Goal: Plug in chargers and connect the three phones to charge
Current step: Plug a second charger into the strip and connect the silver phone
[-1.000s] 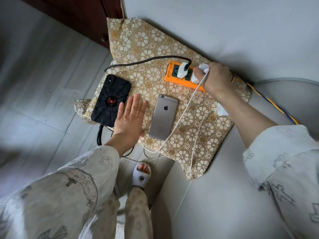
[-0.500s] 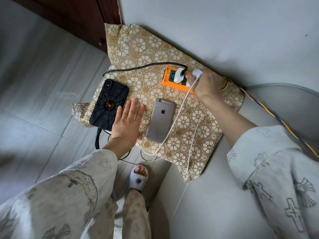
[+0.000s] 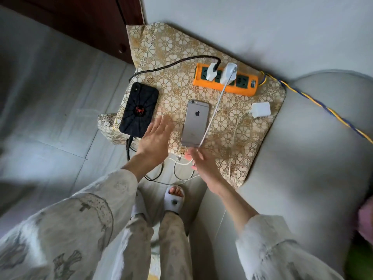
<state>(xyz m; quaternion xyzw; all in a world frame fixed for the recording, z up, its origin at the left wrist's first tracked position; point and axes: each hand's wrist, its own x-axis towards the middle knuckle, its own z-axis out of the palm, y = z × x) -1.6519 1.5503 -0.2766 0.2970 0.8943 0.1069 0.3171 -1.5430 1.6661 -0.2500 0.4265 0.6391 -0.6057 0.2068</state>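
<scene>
Two chargers (image 3: 220, 74) are sitting in the orange power strip (image 3: 226, 80); a third (image 3: 261, 109) is lying unplugged beside it. Right hand (image 3: 203, 164) is reaching for the white cable (image 3: 212, 118) near the silver phone (image 3: 195, 123), its grip blurred, so I cannot tell. Left hand (image 3: 154, 138) is hovering flat and relaxed beside the black phone (image 3: 138, 110).

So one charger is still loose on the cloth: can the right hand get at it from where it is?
Probably yes: the loose charger lies bare on the cloth, nothing between it and the right hand.

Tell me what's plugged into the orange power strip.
Two white chargers sit in the power strip: one with a black cable, one with a white cable. The sockets beneath them are covered.
</scene>
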